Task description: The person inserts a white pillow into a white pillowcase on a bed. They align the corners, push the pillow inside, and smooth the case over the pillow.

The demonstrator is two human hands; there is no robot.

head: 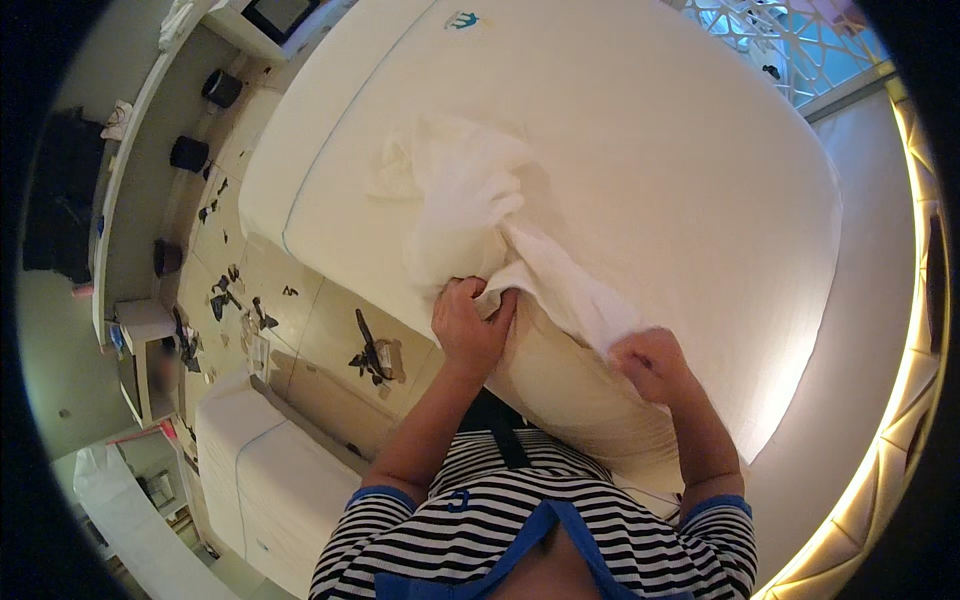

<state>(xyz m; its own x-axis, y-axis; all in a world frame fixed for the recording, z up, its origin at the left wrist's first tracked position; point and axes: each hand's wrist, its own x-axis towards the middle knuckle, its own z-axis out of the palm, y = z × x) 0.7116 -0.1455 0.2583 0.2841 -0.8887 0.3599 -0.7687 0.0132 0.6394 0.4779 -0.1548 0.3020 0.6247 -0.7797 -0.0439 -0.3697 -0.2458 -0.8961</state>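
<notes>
A white cloth (555, 262), partly bunched and creased, lies over the near edge of a large mattress (660, 165) with a pale cover. Near the middle of the view, my left hand (472, 319) pinches a fold of this cloth between thumb and fingers. Farther right, my right hand (652, 364) is closed on the cloth's other end, close to the mattress edge. Between the two hands the cloth hangs in a slack fold. A thin blue line runs across the cover on the left side.
Black scraps (225, 296) litter the tiled floor at left, with a dark object (369, 349) near the bed. A second covered mattress (277, 465) stands at lower left. Dark bins (190, 153) line the wall. A lit padded headboard (892, 457) curves along the right.
</notes>
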